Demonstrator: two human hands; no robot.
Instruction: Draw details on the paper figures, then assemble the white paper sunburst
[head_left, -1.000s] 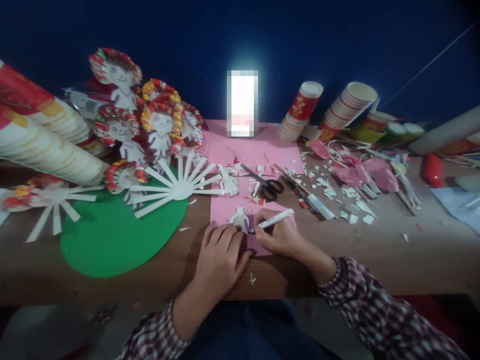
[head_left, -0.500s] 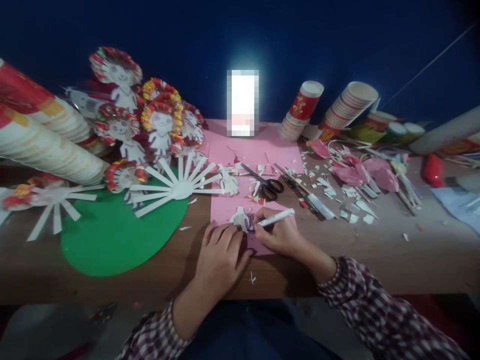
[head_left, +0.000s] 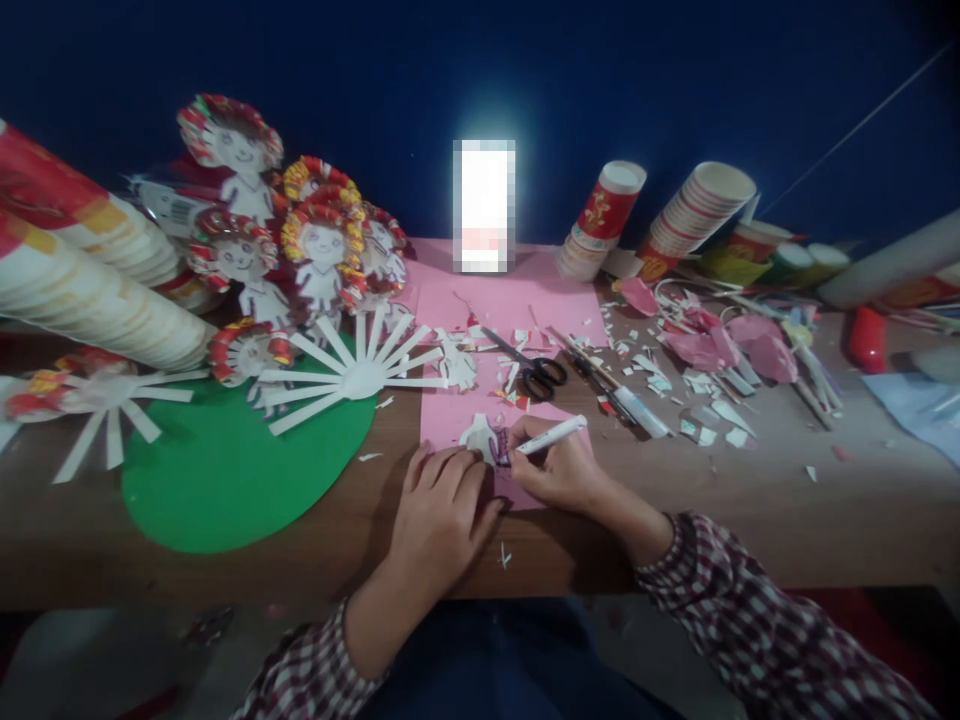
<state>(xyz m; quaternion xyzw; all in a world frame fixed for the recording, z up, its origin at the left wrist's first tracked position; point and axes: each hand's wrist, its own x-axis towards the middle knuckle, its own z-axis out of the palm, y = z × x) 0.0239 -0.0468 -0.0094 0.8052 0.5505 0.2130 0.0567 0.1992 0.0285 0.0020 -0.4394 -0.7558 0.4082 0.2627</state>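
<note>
My right hand [head_left: 551,465] is closed around a white marker pen [head_left: 553,434], its tip down at purple lines beside a small white paper cutout [head_left: 477,434]. My left hand [head_left: 442,505] lies flat with fingers stretched out, its fingertips at the cutout's lower edge. Both hands rest on the near part of a pink paper sheet [head_left: 442,415]. Just beyond them lie black-handled scissors [head_left: 543,378] and another white paper figure [head_left: 456,362]. To the left, a white paper cut into spread strips [head_left: 363,381] overlaps a green paper sheet [head_left: 232,480].
Paper dolls with red and yellow ruffled rims [head_left: 319,240] stand at the back left, near long cup stacks [head_left: 97,290]. A bright phone-shaped screen [head_left: 484,200] stands at the back. More cups [head_left: 694,215], pens [head_left: 626,400] and paper scraps [head_left: 705,400] are on the right.
The marker shifts very slightly with my right hand beside the cutout. My left hand stays in place, and the other things on the table look the same.
</note>
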